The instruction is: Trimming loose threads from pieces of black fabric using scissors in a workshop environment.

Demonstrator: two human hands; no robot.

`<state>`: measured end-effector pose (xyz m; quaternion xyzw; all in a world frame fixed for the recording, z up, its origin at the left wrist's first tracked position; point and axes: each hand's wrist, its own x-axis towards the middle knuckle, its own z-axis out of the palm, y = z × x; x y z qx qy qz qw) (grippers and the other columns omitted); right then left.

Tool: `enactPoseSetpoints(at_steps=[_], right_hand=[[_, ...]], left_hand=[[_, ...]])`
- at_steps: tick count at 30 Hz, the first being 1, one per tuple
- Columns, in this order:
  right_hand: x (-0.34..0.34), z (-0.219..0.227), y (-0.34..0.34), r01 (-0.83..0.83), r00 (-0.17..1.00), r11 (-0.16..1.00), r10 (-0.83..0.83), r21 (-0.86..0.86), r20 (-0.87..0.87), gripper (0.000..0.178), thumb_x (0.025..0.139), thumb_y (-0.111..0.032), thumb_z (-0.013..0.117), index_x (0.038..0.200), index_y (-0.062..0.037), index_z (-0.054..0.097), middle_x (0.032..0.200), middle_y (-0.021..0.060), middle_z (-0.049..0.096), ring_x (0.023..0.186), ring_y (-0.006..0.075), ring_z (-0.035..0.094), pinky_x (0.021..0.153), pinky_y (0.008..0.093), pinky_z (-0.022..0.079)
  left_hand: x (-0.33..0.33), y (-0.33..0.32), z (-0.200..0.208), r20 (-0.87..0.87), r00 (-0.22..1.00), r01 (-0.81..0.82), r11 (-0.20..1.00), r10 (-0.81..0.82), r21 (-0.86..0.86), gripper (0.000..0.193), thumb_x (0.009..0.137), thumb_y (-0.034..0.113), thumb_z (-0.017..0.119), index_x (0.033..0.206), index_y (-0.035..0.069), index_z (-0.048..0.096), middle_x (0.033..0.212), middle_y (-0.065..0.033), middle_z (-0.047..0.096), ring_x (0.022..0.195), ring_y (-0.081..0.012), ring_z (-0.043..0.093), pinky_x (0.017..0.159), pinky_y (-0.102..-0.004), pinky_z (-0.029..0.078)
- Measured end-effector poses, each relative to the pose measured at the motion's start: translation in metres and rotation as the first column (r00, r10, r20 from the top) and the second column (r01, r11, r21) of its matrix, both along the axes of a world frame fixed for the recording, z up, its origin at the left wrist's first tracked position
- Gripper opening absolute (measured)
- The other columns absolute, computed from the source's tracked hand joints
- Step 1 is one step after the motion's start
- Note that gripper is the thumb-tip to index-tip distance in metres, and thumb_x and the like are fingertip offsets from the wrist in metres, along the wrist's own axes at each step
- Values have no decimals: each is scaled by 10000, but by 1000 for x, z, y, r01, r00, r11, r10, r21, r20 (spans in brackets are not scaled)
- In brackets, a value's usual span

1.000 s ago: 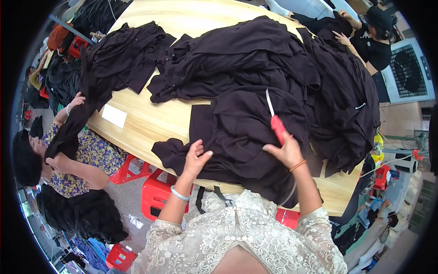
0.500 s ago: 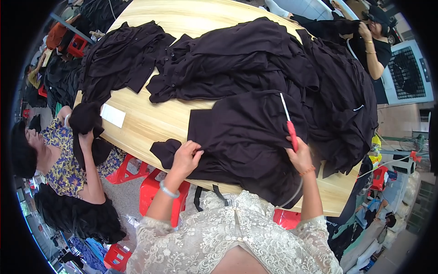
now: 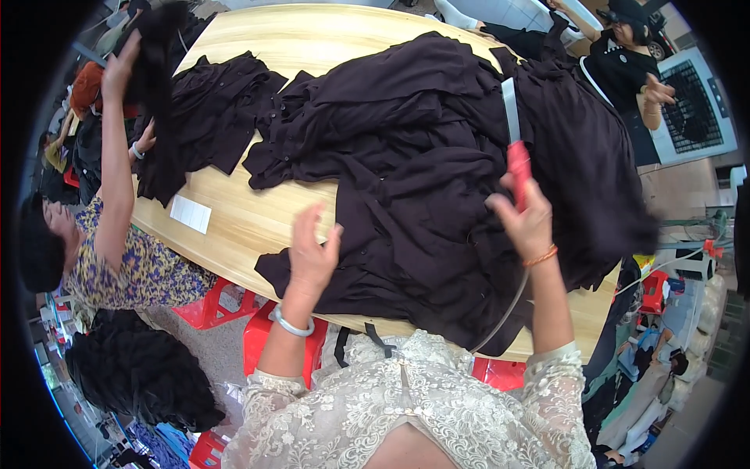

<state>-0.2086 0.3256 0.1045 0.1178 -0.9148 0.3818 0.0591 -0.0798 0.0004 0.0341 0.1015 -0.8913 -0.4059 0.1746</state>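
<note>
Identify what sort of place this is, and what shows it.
Probably a garment workshop: dark garments heaped across a wooden table, a red-handled tool in the right hand, and a co-worker holding up dark cloth at left.

My right hand (image 3: 531, 219) grips a red-handled blade (image 3: 517, 150) over dark garments (image 3: 422, 219); my spread left hand (image 3: 313, 256) hovers nearby.

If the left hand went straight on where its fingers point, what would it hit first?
Probably the dark garment pile beyond the bare tabletop, though the left hand may pass above it.
</note>
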Motion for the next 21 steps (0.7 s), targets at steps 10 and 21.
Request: enactPoseSetpoints(at_steps=[10, 21], right_hand=[[73, -110, 7, -61, 943, 976, -13, 211, 332, 357, 770, -105, 718, 1049, 0, 520, 929, 286, 613, 898, 480, 587, 770, 488, 496], [110, -43, 79, -111, 904, 777, -180, 619, 388, 293, 825, -217, 686, 997, -4, 580, 861, 255, 648, 799, 443, 632, 707, 496, 510]], left_hand=[[40, 31, -87, 280, 922, 311, 942, -266, -129, 232, 723, 51, 701, 947, 67, 645, 925, -72, 595, 974, -278, 550, 845, -411, 416], [87, 11, -20, 666, 623, 651, 743, -409, -153, 151, 720, 73, 693, 869, 47, 685, 843, -115, 625, 815, -278, 602, 741, -383, 490]])
